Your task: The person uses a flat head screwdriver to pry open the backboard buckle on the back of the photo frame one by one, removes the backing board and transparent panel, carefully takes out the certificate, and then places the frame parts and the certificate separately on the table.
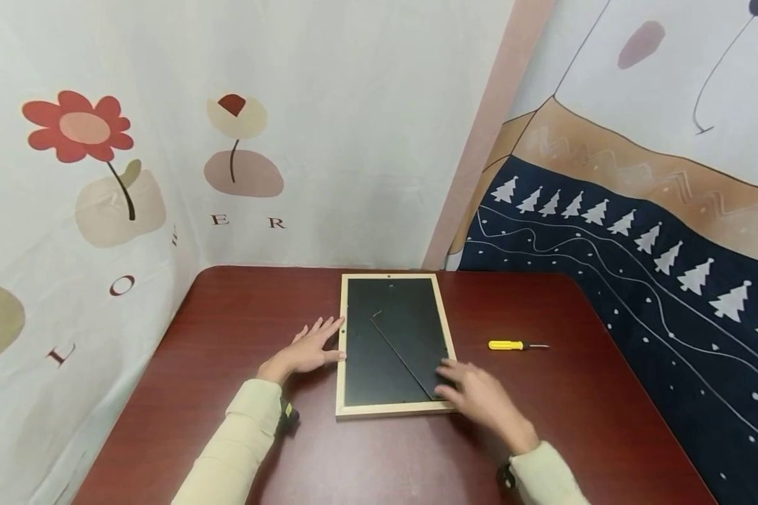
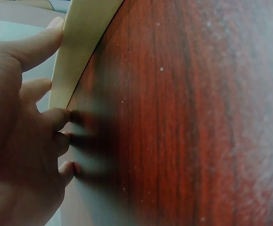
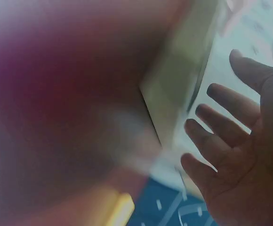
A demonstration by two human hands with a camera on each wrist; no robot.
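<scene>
A light wooden frame with a black panel (image 1: 385, 351) lies flat on the table, its long sides pointing away from me. A thin diagonal line runs over the panel's lower half. My left hand (image 1: 307, 348) spreads along the frame's left side, thumb and fingertips at the wooden edge (image 2: 82, 42); several fingertips touch the table in the left wrist view. Over the lower right corner is my right hand (image 1: 480, 398), slightly blurred, its fingers extended and apart. In the right wrist view that hand's palm and fingers (image 3: 230, 117) show beside the frame's edge with nothing gripped.
A screwdriver (image 1: 507, 345) with a yellow handle lies right of the frame, its tip pointing right. The red-brown wooden table (image 1: 259, 301) meets a printed white cloth (image 1: 328, 140) at the back and a dark blue patterned cloth (image 1: 669, 315) on the right.
</scene>
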